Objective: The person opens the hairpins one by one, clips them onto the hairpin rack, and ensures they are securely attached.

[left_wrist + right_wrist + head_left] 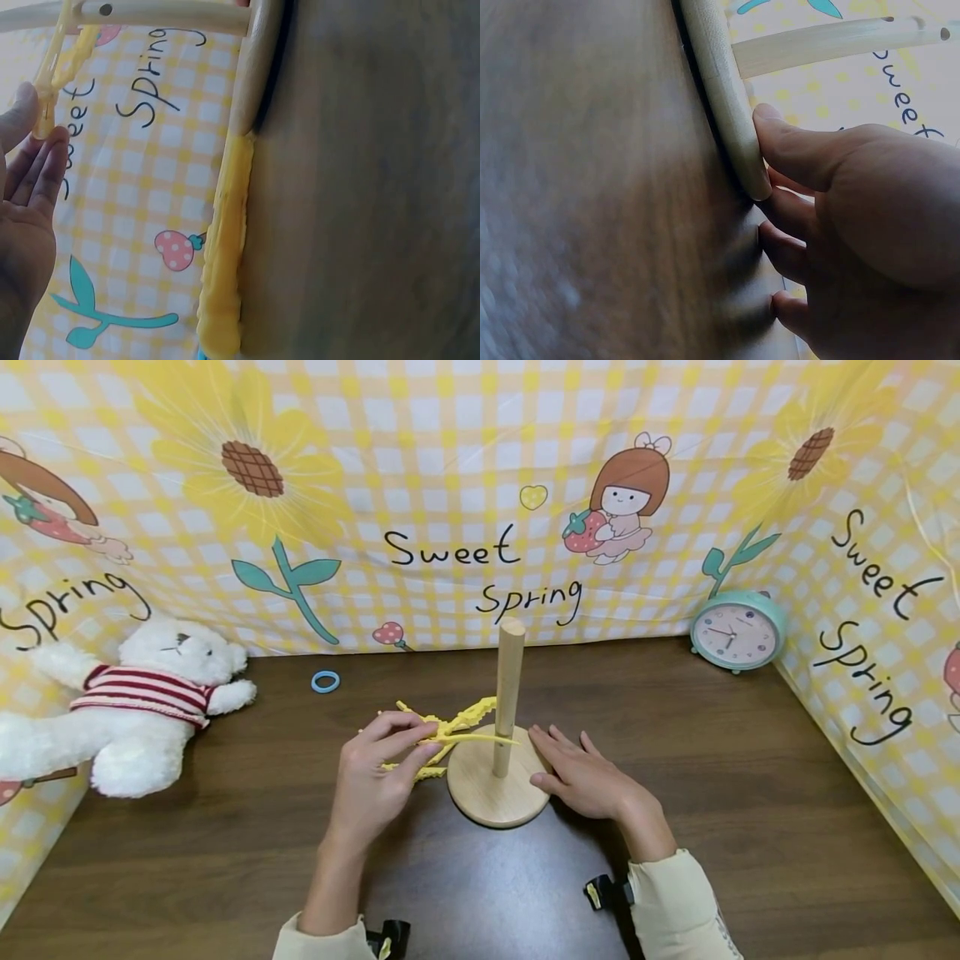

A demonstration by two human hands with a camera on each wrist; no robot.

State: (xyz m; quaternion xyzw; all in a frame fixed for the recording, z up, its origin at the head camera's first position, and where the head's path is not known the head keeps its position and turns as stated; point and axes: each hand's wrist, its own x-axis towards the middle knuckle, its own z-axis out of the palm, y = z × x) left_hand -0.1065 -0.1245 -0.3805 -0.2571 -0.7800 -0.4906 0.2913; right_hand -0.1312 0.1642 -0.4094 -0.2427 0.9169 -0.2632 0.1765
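Note:
My left hand (378,768) pinches a slim yellow plastic piece (476,739) between thumb and fingertips, its thin curved end overlapping the post in the head view. The wooden post (510,668) rises upright from a round wooden base (491,802), and the left wrist view shows a small hole (106,10) in it. Flat fingers of my right hand (592,781) rest at the base's right edge. Its thumb (780,131) lies on the base's upper rim. Bumpy yellow plastic pieces (430,772) lie left of the base, partly hidden behind my left hand.
A white teddy bear (138,727) in a striped shirt leans at the left. One blue ring (326,682) lies on the dark wooden table (217,860) near the back. At the back right stands a mint alarm clock (737,631). Checked cloth (450,468) encloses the table.

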